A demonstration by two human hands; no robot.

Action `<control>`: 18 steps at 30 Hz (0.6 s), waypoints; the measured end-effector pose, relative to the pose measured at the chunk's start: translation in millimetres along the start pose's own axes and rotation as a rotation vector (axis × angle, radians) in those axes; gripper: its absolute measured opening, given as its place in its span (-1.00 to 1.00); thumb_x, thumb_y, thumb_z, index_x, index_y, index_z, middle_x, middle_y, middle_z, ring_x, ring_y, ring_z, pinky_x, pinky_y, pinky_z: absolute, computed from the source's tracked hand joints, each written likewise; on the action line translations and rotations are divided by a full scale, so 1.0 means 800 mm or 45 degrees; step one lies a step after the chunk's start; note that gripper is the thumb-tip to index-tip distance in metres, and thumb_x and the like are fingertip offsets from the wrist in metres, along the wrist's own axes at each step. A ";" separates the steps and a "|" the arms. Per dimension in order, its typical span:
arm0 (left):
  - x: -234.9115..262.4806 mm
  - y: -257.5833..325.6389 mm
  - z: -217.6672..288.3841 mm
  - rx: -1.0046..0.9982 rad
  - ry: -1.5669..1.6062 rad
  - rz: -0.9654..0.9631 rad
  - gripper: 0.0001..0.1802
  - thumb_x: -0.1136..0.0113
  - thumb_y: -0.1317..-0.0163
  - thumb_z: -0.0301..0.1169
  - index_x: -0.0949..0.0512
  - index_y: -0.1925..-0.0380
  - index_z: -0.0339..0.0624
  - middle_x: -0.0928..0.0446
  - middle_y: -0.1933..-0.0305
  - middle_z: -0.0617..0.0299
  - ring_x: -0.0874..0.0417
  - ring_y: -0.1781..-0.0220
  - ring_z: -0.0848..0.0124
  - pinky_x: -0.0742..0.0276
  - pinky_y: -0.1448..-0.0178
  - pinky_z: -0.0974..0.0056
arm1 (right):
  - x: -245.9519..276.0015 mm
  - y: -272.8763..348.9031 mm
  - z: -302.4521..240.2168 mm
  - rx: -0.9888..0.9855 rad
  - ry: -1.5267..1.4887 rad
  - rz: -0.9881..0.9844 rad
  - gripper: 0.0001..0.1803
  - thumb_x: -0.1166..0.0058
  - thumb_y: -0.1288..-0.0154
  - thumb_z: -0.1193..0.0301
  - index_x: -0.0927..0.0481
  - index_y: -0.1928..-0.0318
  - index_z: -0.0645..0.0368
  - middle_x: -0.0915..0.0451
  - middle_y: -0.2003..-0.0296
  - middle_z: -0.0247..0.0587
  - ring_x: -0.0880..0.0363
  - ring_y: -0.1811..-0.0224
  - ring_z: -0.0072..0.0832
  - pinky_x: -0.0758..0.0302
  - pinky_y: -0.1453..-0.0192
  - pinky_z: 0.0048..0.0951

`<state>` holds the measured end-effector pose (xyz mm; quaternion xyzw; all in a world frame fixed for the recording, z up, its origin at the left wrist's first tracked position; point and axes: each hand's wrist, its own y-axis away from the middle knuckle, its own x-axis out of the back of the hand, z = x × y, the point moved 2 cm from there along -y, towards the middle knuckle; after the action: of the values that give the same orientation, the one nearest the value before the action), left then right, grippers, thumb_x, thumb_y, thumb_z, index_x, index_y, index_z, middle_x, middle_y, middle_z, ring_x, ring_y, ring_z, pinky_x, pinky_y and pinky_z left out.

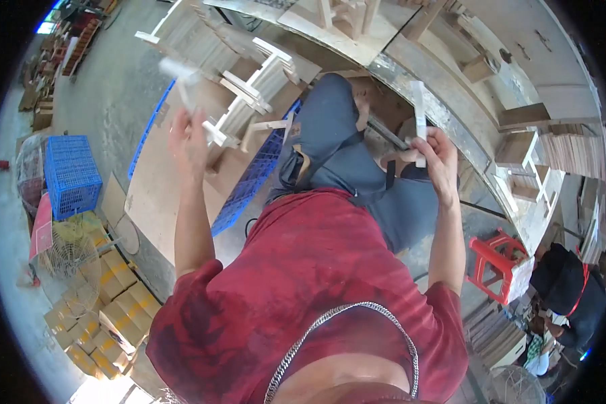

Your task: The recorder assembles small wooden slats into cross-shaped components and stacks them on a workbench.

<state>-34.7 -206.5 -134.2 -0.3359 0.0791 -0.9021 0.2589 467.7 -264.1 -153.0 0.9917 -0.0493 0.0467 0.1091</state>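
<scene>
My right hand [440,160] is closed on a short pale wooden strip [419,111], which points up and away from me between thumb and fingers. Out to the left, my left hand [189,140] is smeared by motion. A blurred pale wooden piece [183,75] extends from its fingertips, so the hand appears to grip it. Close to the left hand, stacks of similar wooden pieces [249,93] lie on a brown board [156,187] beside my knee.
Blue plastic crates [239,195] show under the board. A worktable [444,104] with wooden parts curves along the right. A red stool [497,266] stands near my right elbow, with another person [564,286] beyond. Cartons [118,296], a fan [71,259] and a blue crate [73,176] are at left.
</scene>
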 end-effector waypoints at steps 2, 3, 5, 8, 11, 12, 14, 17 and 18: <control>-0.037 0.010 0.066 -0.097 0.234 -0.210 -0.72 -0.23 -0.38 -0.30 -0.62 0.04 -0.24 -0.67 0.27 0.16 -0.65 0.24 0.33 -0.54 0.03 0.24 | -0.015 -0.004 0.003 -0.005 -0.020 -0.056 -0.80 -0.16 -0.40 0.49 -0.55 0.02 0.27 -0.68 0.33 -0.28 -0.59 0.32 -0.65 -0.48 0.27 -0.60; -0.051 0.017 0.098 -0.172 0.302 -0.357 -0.71 -0.23 -0.39 -0.31 -0.60 0.00 -0.24 -0.67 0.25 0.15 -0.66 0.23 0.34 -0.55 0.06 0.28 | -0.022 -0.003 0.005 -0.021 -0.048 -0.064 -0.81 -0.16 -0.40 0.49 -0.55 0.03 0.26 -0.68 0.33 -0.29 -0.59 0.34 -0.66 -0.47 0.30 -0.61; -0.080 0.030 0.137 -0.377 0.255 -0.670 -0.71 -0.20 -0.42 -0.33 -0.58 -0.04 -0.25 -0.68 0.22 0.12 -0.68 0.22 0.38 -0.56 0.06 0.28 | -0.030 0.003 0.008 -0.092 -0.023 -0.066 -0.83 -0.16 -0.41 0.50 -0.55 0.05 0.26 -0.68 0.31 -0.32 -0.61 0.22 -0.66 -0.47 0.10 -0.64; -0.108 0.058 0.185 -0.413 0.502 -1.008 -0.76 -0.22 -0.39 -0.41 -0.59 0.01 -0.27 -0.68 0.32 0.11 -0.69 0.35 0.34 -0.57 -0.20 0.15 | -0.034 0.016 0.010 -0.070 0.033 -0.075 -0.77 -0.19 -0.38 0.47 -0.58 0.00 0.24 -0.69 0.31 -0.30 -0.57 0.31 -0.67 -0.44 0.29 -0.57; -0.133 0.084 0.205 -0.611 0.559 -1.143 -0.80 -0.28 -0.33 -0.43 -0.63 0.10 -0.28 -0.67 0.37 0.13 -0.66 0.41 0.25 -0.12 -0.62 -0.01 | -0.042 0.026 0.008 -0.032 -0.012 -0.076 -0.73 -0.23 -0.37 0.49 -0.57 -0.03 0.29 -0.68 0.25 -0.26 -0.58 0.28 -0.62 -0.51 0.21 -0.52; -0.140 0.091 0.208 -0.613 0.582 -1.167 -0.80 -0.28 -0.33 -0.43 -0.63 0.10 -0.28 -0.67 0.37 0.13 -0.66 0.41 0.25 -0.12 -0.62 -0.01 | -0.049 0.029 -0.001 -0.011 -0.025 -0.085 -0.72 -0.23 -0.36 0.49 -0.58 -0.04 0.29 -0.68 0.24 -0.25 -0.58 0.28 -0.61 -0.52 0.21 -0.52; -0.150 0.098 0.213 -0.679 0.625 -1.261 -0.81 -0.30 -0.30 -0.43 -0.64 0.15 -0.30 -0.64 0.42 0.14 -0.64 0.47 0.28 -0.12 -0.61 -0.06 | -0.052 0.028 -0.006 -0.043 -0.038 -0.108 -0.64 -0.30 -0.32 0.44 -0.60 -0.07 0.31 -0.68 0.26 -0.32 -0.56 0.29 -0.63 -0.52 0.23 -0.50; -0.161 0.105 0.224 -0.678 0.589 -1.359 -0.82 -0.30 -0.32 -0.43 -0.66 0.15 -0.30 -0.63 0.43 0.16 -0.61 0.52 0.37 -0.34 -0.47 0.01 | -0.052 0.035 -0.014 -0.090 -0.013 -0.075 -0.63 -0.32 -0.30 0.44 -0.62 -0.07 0.31 -0.70 0.25 -0.32 -0.58 0.26 -0.62 -0.53 0.19 -0.48; -0.162 0.106 0.227 -0.673 0.560 -1.397 -0.82 -0.29 -0.32 -0.43 -0.66 0.16 -0.30 -0.62 0.44 0.17 -0.59 0.55 0.41 -0.45 -0.40 0.05 | -0.051 0.036 -0.009 -0.031 -0.059 -0.070 -0.63 -0.32 -0.30 0.44 -0.62 -0.07 0.30 -0.71 0.22 -0.31 -0.59 0.22 -0.61 -0.53 0.13 -0.47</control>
<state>201.1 -205.9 -96.4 -0.1874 0.1666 -0.9012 -0.3534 423.3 -286.5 -144.3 0.9921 -0.0252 0.0200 0.1212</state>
